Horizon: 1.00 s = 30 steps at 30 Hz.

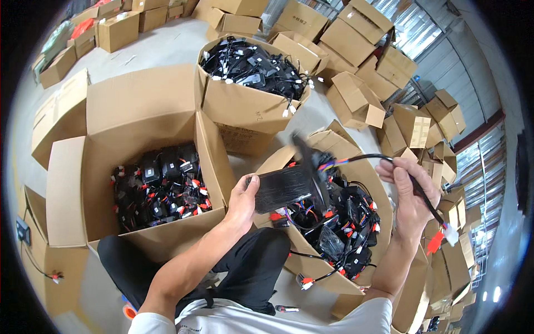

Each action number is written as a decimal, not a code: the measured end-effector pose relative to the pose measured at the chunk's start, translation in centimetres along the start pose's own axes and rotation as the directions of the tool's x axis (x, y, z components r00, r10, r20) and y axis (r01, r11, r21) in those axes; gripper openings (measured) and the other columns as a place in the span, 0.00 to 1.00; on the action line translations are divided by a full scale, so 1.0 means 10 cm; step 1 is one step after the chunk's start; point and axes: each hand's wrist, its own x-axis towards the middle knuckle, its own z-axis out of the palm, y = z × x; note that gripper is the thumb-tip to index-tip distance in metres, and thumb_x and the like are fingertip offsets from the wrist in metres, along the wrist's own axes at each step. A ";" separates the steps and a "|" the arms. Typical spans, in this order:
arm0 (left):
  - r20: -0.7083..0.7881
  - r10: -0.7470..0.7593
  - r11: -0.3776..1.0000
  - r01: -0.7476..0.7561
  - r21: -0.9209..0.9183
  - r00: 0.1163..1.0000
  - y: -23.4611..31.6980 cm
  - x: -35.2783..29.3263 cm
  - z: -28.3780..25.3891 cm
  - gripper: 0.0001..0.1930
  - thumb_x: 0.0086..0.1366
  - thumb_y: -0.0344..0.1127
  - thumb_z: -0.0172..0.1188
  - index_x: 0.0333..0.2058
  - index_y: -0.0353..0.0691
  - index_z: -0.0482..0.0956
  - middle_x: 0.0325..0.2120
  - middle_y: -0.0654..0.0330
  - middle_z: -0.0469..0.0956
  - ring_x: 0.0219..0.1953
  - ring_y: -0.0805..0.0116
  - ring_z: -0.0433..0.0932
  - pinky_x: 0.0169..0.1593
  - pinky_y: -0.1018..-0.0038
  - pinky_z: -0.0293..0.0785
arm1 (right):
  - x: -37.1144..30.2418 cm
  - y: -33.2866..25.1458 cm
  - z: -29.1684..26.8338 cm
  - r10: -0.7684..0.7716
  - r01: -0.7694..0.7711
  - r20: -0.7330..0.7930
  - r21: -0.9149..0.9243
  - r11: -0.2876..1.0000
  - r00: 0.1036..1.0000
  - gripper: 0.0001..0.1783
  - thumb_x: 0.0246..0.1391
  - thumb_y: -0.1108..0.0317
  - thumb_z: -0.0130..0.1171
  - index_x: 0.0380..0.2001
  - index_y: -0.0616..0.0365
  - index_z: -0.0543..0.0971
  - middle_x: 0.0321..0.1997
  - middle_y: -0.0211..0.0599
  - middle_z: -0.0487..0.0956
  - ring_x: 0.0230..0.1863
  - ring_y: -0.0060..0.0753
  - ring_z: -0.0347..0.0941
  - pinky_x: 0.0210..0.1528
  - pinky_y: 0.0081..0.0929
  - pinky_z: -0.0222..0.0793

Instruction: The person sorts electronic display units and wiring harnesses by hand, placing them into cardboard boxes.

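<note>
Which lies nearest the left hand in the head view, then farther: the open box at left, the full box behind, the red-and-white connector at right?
From the left hand:
1. Open box at left, beside it.
2. Full box behind, above it.
3. Red-and-white connector, far right, dangling below the right hand.

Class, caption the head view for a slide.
Left hand holds a black module; right hand pulls its cable over an open box.

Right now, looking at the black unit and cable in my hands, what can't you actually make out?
- Black unit, head view: its far end is motion-blurred, and the left hand covers the near end.
- Cable: the right hand hides where it passes through the fingers.
- Open box below: the unit hides part of its contents.
- Plug: too small to tell its type.
</note>
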 end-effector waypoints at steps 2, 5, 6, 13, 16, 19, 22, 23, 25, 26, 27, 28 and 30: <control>0.013 0.039 0.999 -0.039 -0.022 0.999 -0.07 -0.09 -0.02 0.14 0.76 0.41 0.51 0.50 0.35 0.72 0.38 0.62 0.79 0.39 0.74 0.76 0.44 0.74 0.74 | 0.03 0.01 0.15 0.163 -0.174 0.137 0.077 0.982 0.977 0.10 0.62 0.79 0.58 0.44 0.74 0.79 0.41 0.51 0.83 0.42 0.42 0.84 0.45 0.36 0.83; 0.018 0.038 0.998 -0.037 -0.049 0.999 -0.10 -0.42 -0.05 0.10 0.73 0.31 0.53 0.50 0.36 0.73 0.41 0.59 0.80 0.43 0.70 0.80 0.48 0.73 0.78 | -0.12 0.10 0.45 0.348 -0.489 0.481 0.204 0.848 0.805 0.10 0.61 0.77 0.60 0.43 0.74 0.80 0.40 0.51 0.83 0.41 0.43 0.84 0.44 0.37 0.84; 0.032 -0.020 0.991 0.024 -0.129 0.999 -0.12 -0.46 -0.08 0.10 0.73 0.31 0.53 0.50 0.36 0.72 0.41 0.59 0.80 0.43 0.70 0.80 0.47 0.72 0.79 | -0.19 0.10 0.54 0.299 -0.486 0.520 0.270 0.831 0.800 0.11 0.61 0.75 0.61 0.43 0.73 0.80 0.39 0.51 0.83 0.41 0.43 0.84 0.45 0.37 0.84; -0.105 0.073 0.965 -0.097 -0.243 0.992 -0.15 -0.29 -0.19 0.09 0.74 0.35 0.52 0.48 0.37 0.72 0.40 0.58 0.79 0.43 0.72 0.79 0.48 0.71 0.80 | -0.61 0.33 1.17 0.136 -0.130 0.503 -0.046 0.990 0.854 0.41 0.39 0.67 0.78 0.58 0.60 0.72 0.48 0.40 0.78 0.37 0.29 0.75 0.40 0.30 0.77; -0.224 0.084 0.980 -0.122 -0.159 0.971 -0.23 -0.14 -0.28 0.11 0.75 0.37 0.50 0.48 0.37 0.73 0.39 0.59 0.78 0.39 0.70 0.79 0.45 0.72 0.79 | -0.96 0.37 1.43 0.091 0.048 0.561 -0.228 0.973 0.823 0.31 0.42 0.68 0.76 0.51 0.63 0.76 0.43 0.42 0.78 0.34 0.33 0.76 0.38 0.29 0.76; -0.266 0.100 0.990 -0.122 -0.066 0.959 -0.28 -0.15 -0.25 0.12 0.76 0.40 0.49 0.47 0.38 0.75 0.39 0.59 0.79 0.39 0.71 0.78 0.45 0.73 0.77 | -1.18 0.49 1.49 -0.027 0.209 0.531 -0.285 0.935 0.847 0.23 0.46 0.72 0.72 0.47 0.64 0.78 0.42 0.46 0.78 0.38 0.46 0.79 0.40 0.35 0.78; -0.283 0.158 0.986 -0.164 0.000 0.946 -0.32 -0.10 -0.31 0.19 0.76 0.44 0.50 0.53 0.34 0.73 0.43 0.57 0.77 0.43 0.69 0.74 0.50 0.72 0.72 | -1.31 0.48 1.50 -0.089 0.393 0.596 -0.403 0.826 0.798 0.27 0.48 0.71 0.69 0.52 0.65 0.75 0.45 0.47 0.76 0.41 0.47 0.77 0.42 0.37 0.77; -0.245 0.146 0.984 -0.166 -0.061 0.958 -0.29 -0.12 -0.29 0.19 0.76 0.44 0.50 0.53 0.35 0.73 0.43 0.58 0.77 0.44 0.69 0.73 0.51 0.72 0.72 | -1.37 0.52 1.51 -0.100 0.438 0.607 -0.440 0.784 0.788 0.26 0.49 0.72 0.67 0.53 0.67 0.75 0.44 0.48 0.75 0.40 0.47 0.77 0.42 0.38 0.77; -0.234 0.149 0.979 -0.177 -0.100 0.961 -0.23 -0.15 -0.19 0.17 0.76 0.43 0.51 0.53 0.36 0.73 0.42 0.58 0.77 0.43 0.70 0.73 0.50 0.73 0.72 | -1.42 0.55 1.43 -0.086 0.476 0.630 -0.483 0.735 0.772 0.27 0.50 0.74 0.60 0.56 0.67 0.73 0.46 0.46 0.75 0.42 0.44 0.76 0.44 0.36 0.77; -0.211 0.178 0.978 -0.196 -0.067 0.961 -0.17 -0.19 -0.15 0.16 0.76 0.42 0.52 0.52 0.36 0.73 0.42 0.59 0.76 0.43 0.71 0.74 0.49 0.74 0.73 | -1.40 0.56 1.35 -0.126 0.501 0.637 -0.452 0.738 0.760 0.27 0.49 0.75 0.60 0.56 0.67 0.73 0.46 0.46 0.75 0.43 0.44 0.77 0.45 0.36 0.77; -0.180 0.257 0.960 -0.273 -0.068 0.950 -0.16 -0.16 -0.17 0.16 0.75 0.41 0.53 0.52 0.36 0.73 0.42 0.61 0.76 0.43 0.72 0.74 0.49 0.75 0.73 | -1.31 0.54 1.27 -0.176 0.532 0.643 -0.414 0.739 0.746 0.28 0.49 0.75 0.60 0.56 0.68 0.73 0.47 0.46 0.76 0.43 0.44 0.77 0.45 0.36 0.77; -0.138 0.314 0.948 -0.319 -0.016 0.939 -0.14 -0.15 -0.23 0.15 0.75 0.41 0.54 0.52 0.36 0.73 0.42 0.61 0.76 0.42 0.74 0.73 0.48 0.76 0.73 | -1.17 0.49 1.16 -0.209 0.515 0.618 -0.369 0.774 0.757 0.27 0.47 0.76 0.60 0.55 0.68 0.74 0.47 0.46 0.77 0.44 0.43 0.77 0.46 0.36 0.77; -0.023 0.459 0.869 -0.443 0.221 0.888 -0.10 -0.08 -0.32 0.14 0.74 0.40 0.54 0.50 0.36 0.76 0.40 0.64 0.76 0.42 0.77 0.71 0.48 0.77 0.70 | -0.98 0.44 0.96 -0.277 0.587 0.623 -0.367 0.721 0.731 0.28 0.45 0.73 0.61 0.53 0.69 0.74 0.48 0.48 0.77 0.46 0.46 0.78 0.48 0.38 0.77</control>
